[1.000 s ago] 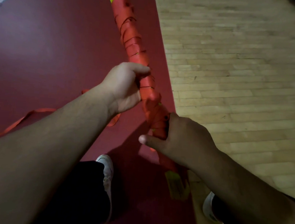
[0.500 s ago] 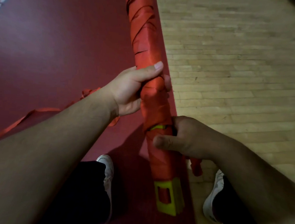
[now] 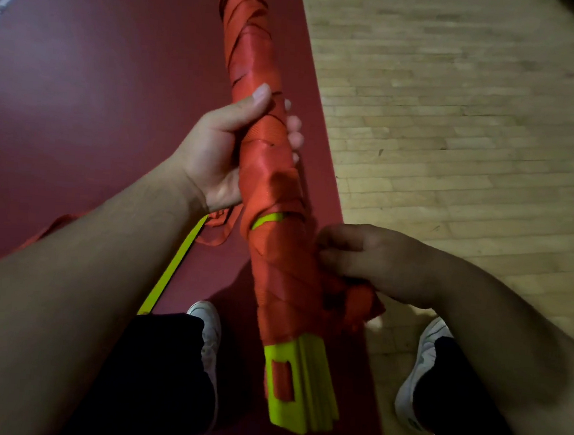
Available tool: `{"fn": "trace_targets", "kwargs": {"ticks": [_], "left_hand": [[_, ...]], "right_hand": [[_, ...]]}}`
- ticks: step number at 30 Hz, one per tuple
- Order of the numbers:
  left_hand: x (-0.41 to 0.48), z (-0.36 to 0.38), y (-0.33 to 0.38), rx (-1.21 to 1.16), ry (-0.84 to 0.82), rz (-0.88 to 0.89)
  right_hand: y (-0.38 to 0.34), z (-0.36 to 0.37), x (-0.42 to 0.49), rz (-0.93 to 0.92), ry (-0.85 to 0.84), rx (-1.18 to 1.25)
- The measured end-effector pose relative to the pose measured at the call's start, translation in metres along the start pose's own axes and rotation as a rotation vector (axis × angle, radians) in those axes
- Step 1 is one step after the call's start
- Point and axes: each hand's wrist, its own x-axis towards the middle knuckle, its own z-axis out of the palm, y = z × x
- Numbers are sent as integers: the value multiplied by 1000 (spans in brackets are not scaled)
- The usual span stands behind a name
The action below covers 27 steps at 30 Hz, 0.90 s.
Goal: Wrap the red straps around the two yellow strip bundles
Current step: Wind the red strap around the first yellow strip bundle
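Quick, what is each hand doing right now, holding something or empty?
Left hand: closed around the strap-wrapped yellow strip bundle.
Right hand: closed on the bunched red strap beside it.

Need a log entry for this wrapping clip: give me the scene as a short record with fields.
bundle: yellow strip bundle, held tilted above the floor
wrap: red strap covers most of its visible length; one yellow sliver shows between turns
left hand: grips the wrapped middle
right hand: holds bunched loose strap beside the lower wrap
floor: dark red mat on the left, wooden floor on the right
task state: near end of the bundle bare, not yet wrapped
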Motion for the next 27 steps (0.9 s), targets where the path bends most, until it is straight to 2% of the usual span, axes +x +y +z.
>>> {"fn": "trace_targets", "kwargs": {"ticks": [3, 6, 8, 11, 13, 19, 21, 23, 25, 27], "left_hand": [[-1, -5, 3, 12, -30, -6], [-5, -6, 4, 80, -5, 4], [-6, -4, 4, 188, 74, 12], [-6, -1, 2, 332, 191, 52], [-5, -1, 4, 347, 203, 63], [-5, -6, 8, 366, 244, 19], [1, -9, 3, 417, 344, 85], [8, -12, 0, 490, 495, 177], [12, -15, 1, 473, 609, 184], [15, -19, 1, 422, 641, 138]], "right_hand": [[3, -3, 3, 42, -55, -84], [4, -6, 6, 112, -70, -395], [7, -5, 8, 169, -114, -592], [11, -3, 10, 160, -12, -753], [14, -7, 11, 144, 95, -823], [18, -21, 5, 171, 307, -847], [15, -21, 6, 148, 342, -812], [9, -15, 5, 84, 296, -634], [3, -6, 4, 15, 250, -531], [-1, 1, 4, -22, 301, -509]]}}
